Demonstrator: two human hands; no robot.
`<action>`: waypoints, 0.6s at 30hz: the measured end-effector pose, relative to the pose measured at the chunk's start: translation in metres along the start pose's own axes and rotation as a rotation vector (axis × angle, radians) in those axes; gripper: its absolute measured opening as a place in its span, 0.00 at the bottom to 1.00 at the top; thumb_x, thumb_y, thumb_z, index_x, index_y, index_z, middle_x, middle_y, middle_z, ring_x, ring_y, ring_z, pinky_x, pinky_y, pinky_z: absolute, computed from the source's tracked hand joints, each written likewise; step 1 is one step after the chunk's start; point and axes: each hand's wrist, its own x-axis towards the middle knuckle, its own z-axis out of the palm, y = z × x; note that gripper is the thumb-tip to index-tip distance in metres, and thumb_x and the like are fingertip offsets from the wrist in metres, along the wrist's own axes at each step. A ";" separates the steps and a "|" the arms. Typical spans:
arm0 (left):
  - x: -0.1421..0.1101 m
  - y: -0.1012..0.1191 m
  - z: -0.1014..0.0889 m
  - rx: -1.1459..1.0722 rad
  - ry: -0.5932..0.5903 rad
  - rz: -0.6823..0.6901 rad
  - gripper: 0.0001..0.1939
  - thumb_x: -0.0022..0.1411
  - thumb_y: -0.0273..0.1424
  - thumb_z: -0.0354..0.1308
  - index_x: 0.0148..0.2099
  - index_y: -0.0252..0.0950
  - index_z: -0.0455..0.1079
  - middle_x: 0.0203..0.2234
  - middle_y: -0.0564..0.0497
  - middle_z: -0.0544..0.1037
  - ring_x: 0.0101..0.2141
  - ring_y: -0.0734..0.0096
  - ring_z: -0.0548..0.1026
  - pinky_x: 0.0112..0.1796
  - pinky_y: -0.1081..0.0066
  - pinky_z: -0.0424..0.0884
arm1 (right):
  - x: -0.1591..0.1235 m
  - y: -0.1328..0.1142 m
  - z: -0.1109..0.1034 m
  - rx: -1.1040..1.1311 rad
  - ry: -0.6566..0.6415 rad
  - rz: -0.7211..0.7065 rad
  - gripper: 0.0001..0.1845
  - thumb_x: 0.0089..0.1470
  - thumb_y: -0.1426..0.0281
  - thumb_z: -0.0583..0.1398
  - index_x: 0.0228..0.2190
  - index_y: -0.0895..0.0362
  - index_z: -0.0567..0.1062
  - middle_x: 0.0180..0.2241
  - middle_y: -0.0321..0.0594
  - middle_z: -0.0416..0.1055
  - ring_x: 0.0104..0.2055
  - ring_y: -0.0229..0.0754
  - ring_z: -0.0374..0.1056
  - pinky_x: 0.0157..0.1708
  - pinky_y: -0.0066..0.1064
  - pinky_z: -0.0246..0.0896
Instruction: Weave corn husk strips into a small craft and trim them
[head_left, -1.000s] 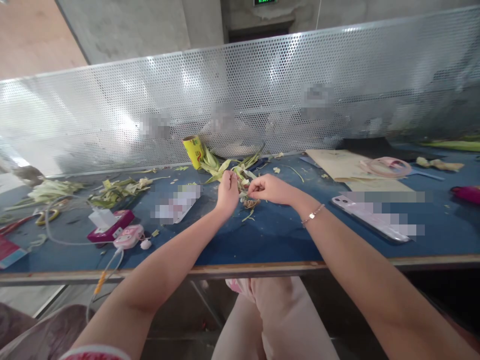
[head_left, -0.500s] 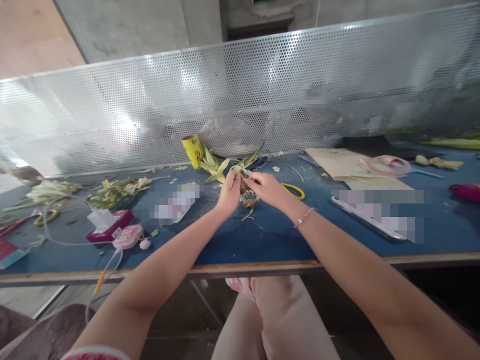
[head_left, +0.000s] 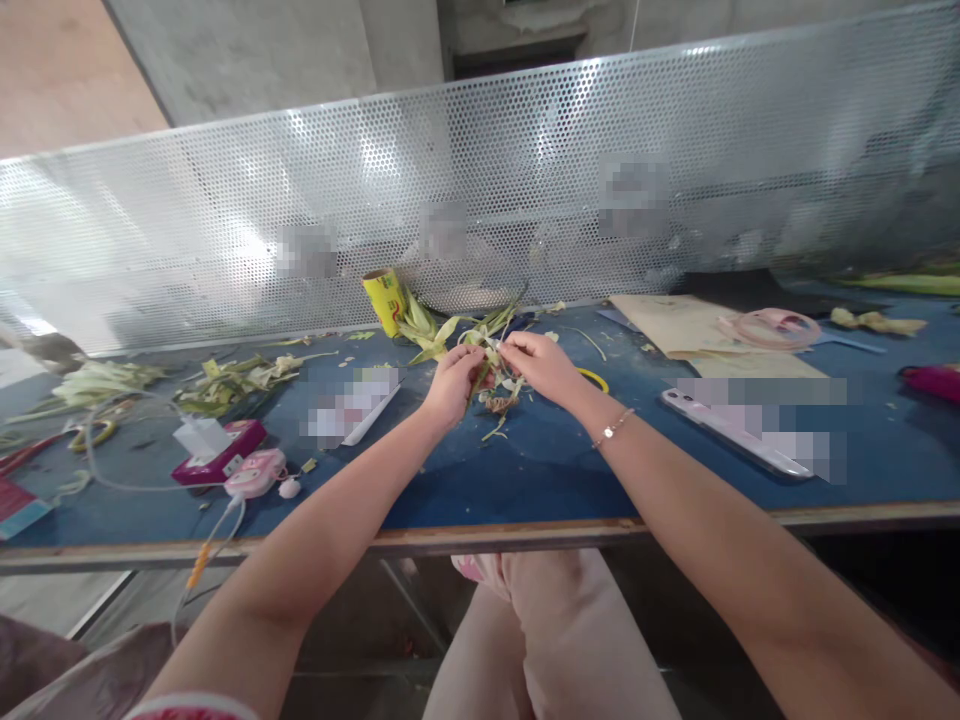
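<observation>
My left hand (head_left: pixel 454 385) is closed in a pinch on pale green strips that look like corn husk (head_left: pixel 492 352), above the middle of the blue table. Close beside it, my right hand (head_left: pixel 541 366) pinches a thin strip of the same husk between thumb and fingertips. The fingers partly hide the piece. Below the hands lies a small curled, brownish woven-looking piece (head_left: pixel 499 403) with loose shreds. Behind them, more husk leaves (head_left: pixel 424 335) spread by a yellow cardboard tube (head_left: pixel 383 303). A yellow ring-shaped handle (head_left: pixel 596 378) shows partly behind my right wrist.
A phone (head_left: pixel 367 415) lies left of my hands, another (head_left: pixel 742 440) to the right. Husk piles (head_left: pixel 240 385), a maroon box (head_left: pixel 240 447) and a pink case (head_left: pixel 256 472) with cables sit left. Paper (head_left: pixel 667 325) and pink tape (head_left: pixel 772 328) lie right. A perforated metal screen (head_left: pixel 525 190) stands behind.
My hands have moved slightly apart, the right one up and to the right, and more of the pale strip shows between them. My left hand has turned a little and shifted left.
</observation>
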 end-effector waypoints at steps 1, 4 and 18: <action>0.000 0.000 0.000 0.007 0.004 0.006 0.06 0.51 0.30 0.57 0.27 0.34 0.62 0.20 0.56 0.67 0.19 0.78 0.68 0.25 0.73 0.67 | 0.000 0.000 -0.001 0.009 -0.003 0.000 0.17 0.55 0.63 0.52 0.18 0.55 0.58 0.17 0.31 0.54 0.23 0.35 0.51 0.26 0.29 0.45; 0.001 0.000 -0.002 0.052 0.006 0.019 0.08 0.51 0.32 0.59 0.29 0.35 0.62 0.20 0.57 0.67 0.20 0.79 0.69 0.25 0.73 0.68 | 0.000 0.000 -0.002 0.028 -0.014 0.007 0.17 0.55 0.62 0.52 0.18 0.55 0.58 0.17 0.31 0.54 0.22 0.34 0.51 0.26 0.29 0.46; -0.002 0.005 -0.002 0.145 -0.055 0.040 0.15 0.48 0.35 0.64 0.38 0.33 0.71 0.21 0.55 0.71 0.21 0.80 0.69 0.27 0.73 0.70 | -0.001 0.000 -0.003 0.071 -0.044 0.045 0.19 0.55 0.60 0.52 0.18 0.55 0.58 0.16 0.31 0.54 0.21 0.34 0.52 0.24 0.30 0.46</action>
